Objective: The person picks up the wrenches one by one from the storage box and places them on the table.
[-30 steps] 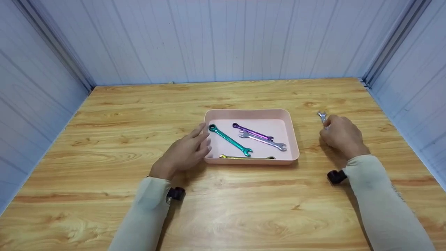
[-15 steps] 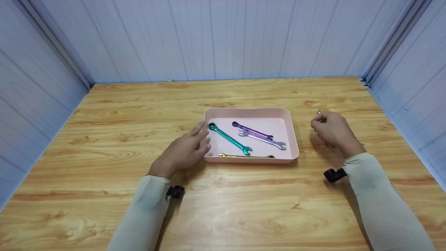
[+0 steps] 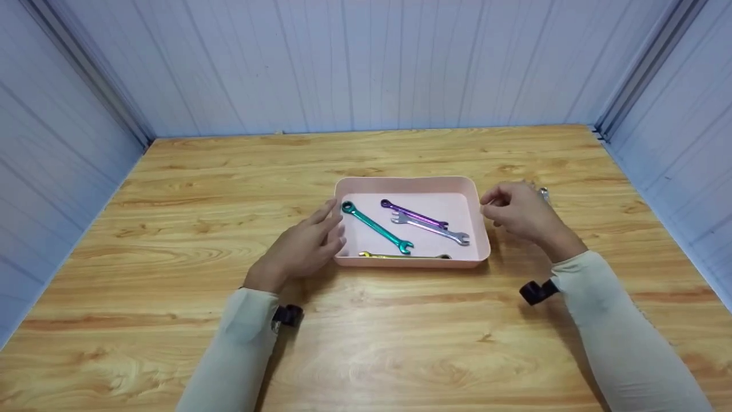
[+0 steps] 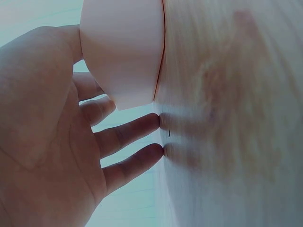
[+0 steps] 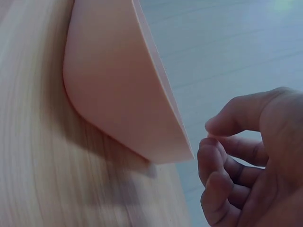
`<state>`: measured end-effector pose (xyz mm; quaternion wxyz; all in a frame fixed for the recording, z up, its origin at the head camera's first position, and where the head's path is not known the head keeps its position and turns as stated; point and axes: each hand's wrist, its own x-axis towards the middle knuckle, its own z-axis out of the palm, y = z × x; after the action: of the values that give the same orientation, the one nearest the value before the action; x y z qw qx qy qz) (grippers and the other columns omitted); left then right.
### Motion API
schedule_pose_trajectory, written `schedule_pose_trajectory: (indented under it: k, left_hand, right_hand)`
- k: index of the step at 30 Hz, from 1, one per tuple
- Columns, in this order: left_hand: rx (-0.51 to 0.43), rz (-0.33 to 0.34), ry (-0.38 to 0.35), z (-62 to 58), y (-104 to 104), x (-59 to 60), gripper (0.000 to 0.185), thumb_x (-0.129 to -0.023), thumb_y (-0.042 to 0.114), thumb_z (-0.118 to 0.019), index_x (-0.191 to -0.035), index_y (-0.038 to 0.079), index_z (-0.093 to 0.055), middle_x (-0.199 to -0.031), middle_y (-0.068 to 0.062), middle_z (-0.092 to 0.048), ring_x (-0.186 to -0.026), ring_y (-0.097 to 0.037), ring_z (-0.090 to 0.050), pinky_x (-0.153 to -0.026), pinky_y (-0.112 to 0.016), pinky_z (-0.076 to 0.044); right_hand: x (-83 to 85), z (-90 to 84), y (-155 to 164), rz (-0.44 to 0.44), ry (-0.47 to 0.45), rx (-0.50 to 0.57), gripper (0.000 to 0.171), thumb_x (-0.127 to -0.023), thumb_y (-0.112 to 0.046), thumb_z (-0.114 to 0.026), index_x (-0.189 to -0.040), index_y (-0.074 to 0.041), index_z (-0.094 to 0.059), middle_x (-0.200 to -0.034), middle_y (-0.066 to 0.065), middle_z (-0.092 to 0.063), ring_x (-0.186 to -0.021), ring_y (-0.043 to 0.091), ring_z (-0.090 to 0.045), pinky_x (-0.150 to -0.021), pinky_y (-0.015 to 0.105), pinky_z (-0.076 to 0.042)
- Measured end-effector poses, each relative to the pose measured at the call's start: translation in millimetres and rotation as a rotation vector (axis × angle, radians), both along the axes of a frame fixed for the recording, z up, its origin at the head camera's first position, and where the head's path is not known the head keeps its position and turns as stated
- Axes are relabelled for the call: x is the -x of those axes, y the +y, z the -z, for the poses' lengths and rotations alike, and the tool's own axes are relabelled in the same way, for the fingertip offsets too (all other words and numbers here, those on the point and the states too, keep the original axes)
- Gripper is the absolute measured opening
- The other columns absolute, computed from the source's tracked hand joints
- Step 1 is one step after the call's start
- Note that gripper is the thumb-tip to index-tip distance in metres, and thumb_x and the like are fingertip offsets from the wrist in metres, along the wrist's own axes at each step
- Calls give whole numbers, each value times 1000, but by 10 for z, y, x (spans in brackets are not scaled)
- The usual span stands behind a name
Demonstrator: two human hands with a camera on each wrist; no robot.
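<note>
A pink tray [image 3: 412, 181] sits mid-table with a teal wrench [image 3: 377, 229], a purple wrench [image 3: 414, 215], a silver wrench [image 3: 432, 230] and a yellow wrench [image 3: 400, 257] inside. My left hand [image 3: 331, 226] rests with straight fingers against the tray's left wall; the left wrist view shows the fingers [image 4: 132, 130] beside the tray corner [image 4: 123, 56]. My right hand [image 3: 497, 206] hovers by the tray's right rim with fingers curled. The tip of a small silver wrench [image 3: 544, 193] pokes out behind its knuckles. In the right wrist view the curled right hand [image 5: 236, 151] hides that wrench.
The wooden table [image 3: 366, 332] is walled by pale panels at the back [image 3: 366, 63] and on both sides. Black wrist camera mounts [image 3: 534, 292] sit on both cream sleeves.
My right hand has risen from the table at the right and moved left to the tray's right rim, carrying the small silver wrench. The left hand has stayed by the tray.
</note>
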<state>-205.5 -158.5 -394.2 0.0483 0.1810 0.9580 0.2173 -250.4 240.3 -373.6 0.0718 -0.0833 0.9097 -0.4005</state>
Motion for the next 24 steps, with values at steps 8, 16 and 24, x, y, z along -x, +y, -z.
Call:
schedule_pose_trajectory:
  k: [8,16,24]
  left_hand:
    - [7,-19,-15,3,7,0,57,-106,40,-45,-156,14,-37,-167,1,-13,-146,-29,-32,-114,-49,-31]
    - [8,-8,-15,11,-5,-5,58,-106,40,-46,-157,14,-36,-167,1,-14,-144,-29,-36,-113,-49,-34]
    - [8,-1,-1,0,10,-13,57,-106,40,-44,-157,14,-36,-167,0,-16,-143,-30,-37,-112,-49,-35]
  right_hand:
    - [-71,0,-180,-79,80,43,19,-97,-14,-63,-109,0,-66,-94,12,-63,-80,23,-60,-65,24,-52]
    - [-144,42,-326,-145,118,80,17,-98,-13,-62,-106,0,-67,-90,10,-63,-78,22,-60,-65,26,-53]
    - [-225,114,-490,-244,99,75,14,-98,-14,-62,-103,-2,-69,-87,6,-63,-76,21,-57,-61,27,-49]
